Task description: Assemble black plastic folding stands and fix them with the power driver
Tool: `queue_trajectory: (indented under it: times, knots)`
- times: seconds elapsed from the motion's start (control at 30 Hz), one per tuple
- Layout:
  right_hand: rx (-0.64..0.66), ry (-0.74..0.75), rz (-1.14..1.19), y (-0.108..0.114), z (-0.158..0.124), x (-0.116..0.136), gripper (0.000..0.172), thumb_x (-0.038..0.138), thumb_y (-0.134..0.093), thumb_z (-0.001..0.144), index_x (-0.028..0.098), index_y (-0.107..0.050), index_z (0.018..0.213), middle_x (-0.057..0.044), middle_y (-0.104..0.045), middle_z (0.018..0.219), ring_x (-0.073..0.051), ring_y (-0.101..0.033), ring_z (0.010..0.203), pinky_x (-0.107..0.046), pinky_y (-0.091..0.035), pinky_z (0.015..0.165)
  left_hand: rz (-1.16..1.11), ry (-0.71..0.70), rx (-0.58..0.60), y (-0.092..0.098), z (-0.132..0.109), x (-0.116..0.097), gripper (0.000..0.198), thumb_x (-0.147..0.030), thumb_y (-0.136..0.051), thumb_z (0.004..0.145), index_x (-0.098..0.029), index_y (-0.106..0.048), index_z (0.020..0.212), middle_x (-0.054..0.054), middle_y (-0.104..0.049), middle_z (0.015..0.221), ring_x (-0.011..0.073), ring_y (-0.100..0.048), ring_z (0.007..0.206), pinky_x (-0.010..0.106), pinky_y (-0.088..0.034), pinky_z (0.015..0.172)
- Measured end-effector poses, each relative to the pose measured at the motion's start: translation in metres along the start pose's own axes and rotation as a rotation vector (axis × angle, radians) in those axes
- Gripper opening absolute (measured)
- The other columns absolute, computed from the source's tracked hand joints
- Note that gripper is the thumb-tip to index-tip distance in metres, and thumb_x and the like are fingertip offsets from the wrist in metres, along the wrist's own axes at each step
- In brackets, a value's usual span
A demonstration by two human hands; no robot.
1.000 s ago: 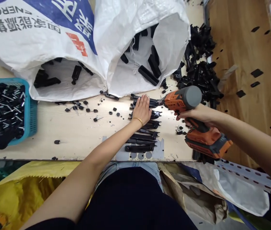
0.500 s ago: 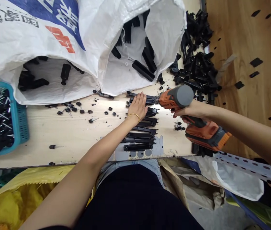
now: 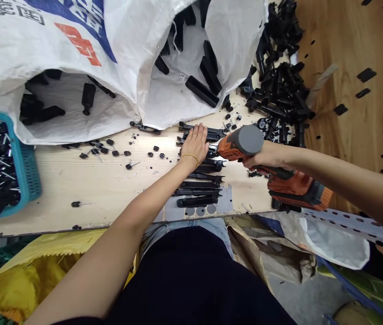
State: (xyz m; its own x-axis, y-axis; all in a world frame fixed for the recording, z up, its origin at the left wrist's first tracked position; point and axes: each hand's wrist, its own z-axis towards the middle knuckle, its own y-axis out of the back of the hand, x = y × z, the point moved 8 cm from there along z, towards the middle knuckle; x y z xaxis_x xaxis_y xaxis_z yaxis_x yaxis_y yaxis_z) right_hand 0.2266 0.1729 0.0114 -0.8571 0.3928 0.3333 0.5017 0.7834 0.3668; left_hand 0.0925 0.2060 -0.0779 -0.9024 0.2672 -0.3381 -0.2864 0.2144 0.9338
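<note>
My left hand lies flat, fingers together, on the far end of a row of black plastic bars laid side by side on the light wooden table. My right hand grips an orange and grey cordless screwdriver. Its nose points left at the right end of the bars just beside my left hand. The tool's orange battery base hangs over the table's right edge.
Two open white sacks with black parts inside lie at the back. A heap of black parts sits at the back right. A blue basket of screws stands at the left. Loose screws dot the table.
The screwdriver has shifted left and a little nearer, from the farthest bar to the one beside my left hand. My left hand stays pressed on the bars.
</note>
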Motion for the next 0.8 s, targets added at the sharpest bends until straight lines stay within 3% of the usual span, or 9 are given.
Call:
queue_trajectory:
  times: [0.2, 0.33, 0.57, 0.8]
  knots:
    - [-0.092, 0.012, 0.119, -0.004, -0.028, -0.014, 0.032, 0.014, -0.070, 0.062, 0.016, -0.061, 0.094, -0.001, -0.060, 0.065, -0.008, -0.049, 0.040, -0.020, -0.040, 0.033, -0.053, -0.036, -0.025, 0.010, -0.014, -0.006, 0.063, -0.035, -0.028, 0.095, -0.002, -0.018, 0.147, 0.016, -0.014, 0.157, 0.0254, -0.011, 0.146, 0.040, -0.008, 0.120]
    - [-0.029, -0.026, 0.204, -0.017, -0.043, -0.030, 0.037, 0.019, -0.074, 0.061, 0.017, -0.062, 0.096, -0.003, -0.064, 0.072, -0.007, -0.048, 0.039, -0.021, -0.040, 0.033, -0.052, -0.034, -0.033, 0.008, -0.042, -0.009, 0.063, -0.036, -0.030, 0.094, -0.006, -0.018, 0.148, 0.014, -0.013, 0.157, 0.0263, -0.008, 0.146, 0.045, -0.005, 0.120]
    - [-0.004, -0.025, 0.082, -0.032, -0.028, -0.025, 0.042, 0.011, -0.067, 0.060, 0.015, -0.060, 0.102, 0.006, -0.048, 0.048, -0.007, -0.041, 0.033, -0.020, -0.035, 0.032, -0.002, -0.047, 0.009, -0.005, -0.050, -0.008, 0.062, -0.034, -0.031, 0.094, -0.006, -0.019, 0.149, 0.013, -0.010, 0.158, 0.0255, -0.005, 0.147, 0.043, -0.005, 0.120]
    - [-0.042, 0.060, 0.082, -0.038, -0.041, -0.016, 0.044, 0.009, -0.067, 0.060, 0.016, -0.059, 0.102, 0.006, -0.049, 0.051, -0.008, -0.045, 0.036, -0.020, -0.039, 0.035, 0.005, -0.113, 0.026, 0.002, -0.050, -0.008, 0.061, -0.033, -0.032, 0.094, -0.006, -0.020, 0.148, 0.014, -0.012, 0.157, 0.0256, -0.009, 0.146, 0.042, -0.005, 0.120]
